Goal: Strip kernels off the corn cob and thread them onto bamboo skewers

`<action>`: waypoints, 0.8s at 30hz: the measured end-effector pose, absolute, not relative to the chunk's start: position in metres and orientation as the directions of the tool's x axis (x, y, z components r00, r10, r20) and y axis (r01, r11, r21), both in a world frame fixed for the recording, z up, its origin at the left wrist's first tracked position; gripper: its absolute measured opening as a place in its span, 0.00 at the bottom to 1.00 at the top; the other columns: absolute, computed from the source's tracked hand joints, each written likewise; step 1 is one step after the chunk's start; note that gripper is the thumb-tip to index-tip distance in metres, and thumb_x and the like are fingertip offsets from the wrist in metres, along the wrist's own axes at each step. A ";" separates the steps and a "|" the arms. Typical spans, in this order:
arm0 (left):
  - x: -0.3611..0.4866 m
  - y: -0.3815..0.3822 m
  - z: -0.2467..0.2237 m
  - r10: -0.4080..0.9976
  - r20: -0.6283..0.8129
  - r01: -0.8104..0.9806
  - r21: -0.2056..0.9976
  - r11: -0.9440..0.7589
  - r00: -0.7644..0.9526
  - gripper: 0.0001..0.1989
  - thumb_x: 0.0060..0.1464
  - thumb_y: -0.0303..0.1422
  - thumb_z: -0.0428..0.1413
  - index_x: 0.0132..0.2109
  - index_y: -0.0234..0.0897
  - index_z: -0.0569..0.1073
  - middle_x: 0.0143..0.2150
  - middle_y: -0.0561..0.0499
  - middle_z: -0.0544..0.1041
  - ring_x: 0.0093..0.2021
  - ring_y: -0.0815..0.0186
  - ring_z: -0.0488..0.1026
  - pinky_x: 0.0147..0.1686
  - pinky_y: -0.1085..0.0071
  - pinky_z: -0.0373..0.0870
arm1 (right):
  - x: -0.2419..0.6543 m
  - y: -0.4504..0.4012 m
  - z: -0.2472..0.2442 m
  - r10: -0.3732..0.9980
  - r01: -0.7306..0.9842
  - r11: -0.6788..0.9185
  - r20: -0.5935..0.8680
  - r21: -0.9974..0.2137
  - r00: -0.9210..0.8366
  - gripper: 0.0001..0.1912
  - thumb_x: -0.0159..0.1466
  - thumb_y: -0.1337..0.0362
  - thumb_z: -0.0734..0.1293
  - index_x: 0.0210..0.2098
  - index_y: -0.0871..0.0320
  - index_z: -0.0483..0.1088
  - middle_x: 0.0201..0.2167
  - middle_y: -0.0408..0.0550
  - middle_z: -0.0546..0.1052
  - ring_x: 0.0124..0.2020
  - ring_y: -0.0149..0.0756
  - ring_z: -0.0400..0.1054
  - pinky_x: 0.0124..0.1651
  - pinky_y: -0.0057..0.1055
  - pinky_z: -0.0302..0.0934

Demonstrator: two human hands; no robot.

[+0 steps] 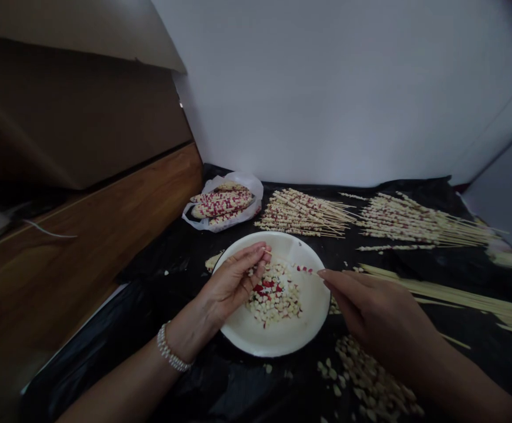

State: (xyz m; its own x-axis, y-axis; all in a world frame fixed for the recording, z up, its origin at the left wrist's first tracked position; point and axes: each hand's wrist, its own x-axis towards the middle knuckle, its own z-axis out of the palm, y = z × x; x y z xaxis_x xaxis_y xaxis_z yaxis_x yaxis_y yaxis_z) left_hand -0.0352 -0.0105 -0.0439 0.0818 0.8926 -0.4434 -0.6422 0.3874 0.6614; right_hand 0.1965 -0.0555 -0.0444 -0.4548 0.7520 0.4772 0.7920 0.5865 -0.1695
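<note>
Head view: right hand [373, 305], at three o'clock of bowl [312, 317], pinches skewer [304, 269]; left hand [232, 284], ten o'clock, grip cannot be determined.

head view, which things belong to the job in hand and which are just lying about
Job, it seems:
kernel-threaded stick in the right hand
white bowl
kernels inside it
bare sticks
filled sticks
corn cobs

Lying about, probably:
white cord, far left
stray pale bit left of the bowl
</note>
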 end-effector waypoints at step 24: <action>-0.032 -0.020 -0.040 0.835 -0.452 -0.518 0.655 0.550 0.315 0.07 0.52 0.19 0.60 0.40 0.29 0.78 0.29 0.49 0.77 0.28 0.72 0.75 0.30 0.79 0.73 | 0.189 -0.064 -0.047 0.715 0.751 0.630 0.526 -0.200 -0.460 0.15 0.65 0.73 0.57 0.43 0.61 0.73 0.38 0.55 0.80 0.32 0.38 0.75 0.38 0.35 0.71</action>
